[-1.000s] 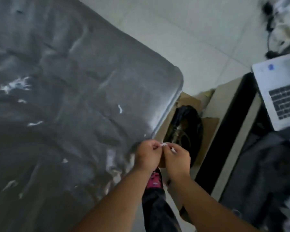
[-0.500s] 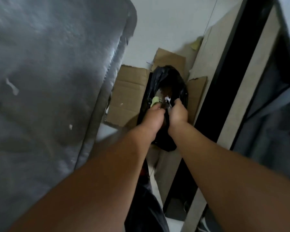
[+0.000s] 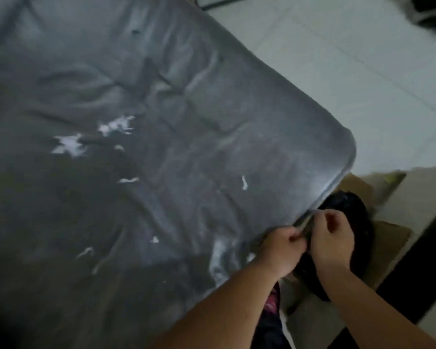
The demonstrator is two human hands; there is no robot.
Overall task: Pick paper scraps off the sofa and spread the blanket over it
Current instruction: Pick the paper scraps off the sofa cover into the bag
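Both hands meet at the sofa's (image 3: 161, 122) near right corner, over a black bin bag (image 3: 358, 222), likely for dropping scraps. Left hand (image 3: 283, 250) and right hand (image 3: 331, 241) curled; contents indiscernible. Paper scraps (image 3: 69, 146) remain mid-cushion. No blanket visible.

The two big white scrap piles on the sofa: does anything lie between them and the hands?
Yes, in the head view. Between the piles and the hands, small paper scraps dot the grey sofa: one strip, another, one bit.
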